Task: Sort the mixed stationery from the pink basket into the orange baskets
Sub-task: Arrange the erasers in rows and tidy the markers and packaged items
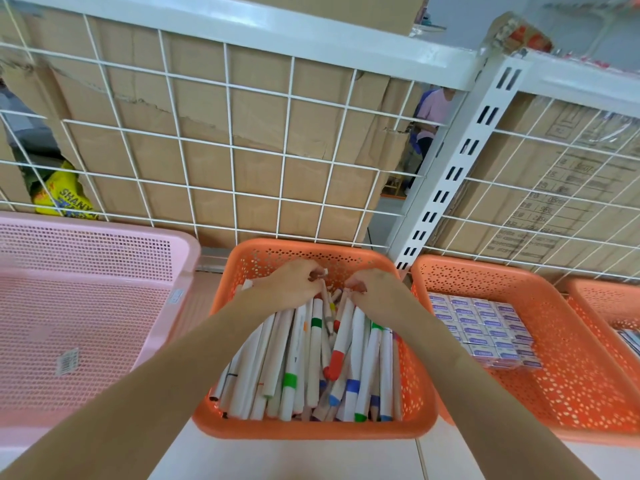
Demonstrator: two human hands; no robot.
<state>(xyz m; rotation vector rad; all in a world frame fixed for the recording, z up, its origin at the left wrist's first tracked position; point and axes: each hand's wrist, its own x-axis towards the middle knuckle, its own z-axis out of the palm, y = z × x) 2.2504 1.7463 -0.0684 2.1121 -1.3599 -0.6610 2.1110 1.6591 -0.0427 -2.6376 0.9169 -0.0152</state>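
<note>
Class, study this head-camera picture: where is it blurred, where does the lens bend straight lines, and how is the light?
Head view: the pink basket at the left edge and the far-right orange basket are smeared; the markers in the middle orange basket stay sharp; the wire grid bows from wide-angle distortion; light is even, with soft shadows only.

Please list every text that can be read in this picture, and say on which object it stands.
"SHANY", the rest cut off: on the yellow bag at far left.
Printed table on the cardboard box at right: too blurred to read.
Labels on the small boxes in the orange basket: too small.
Sticker on the pink basket: unreadable.
Marks on the marker pens: unreadable.
</note>
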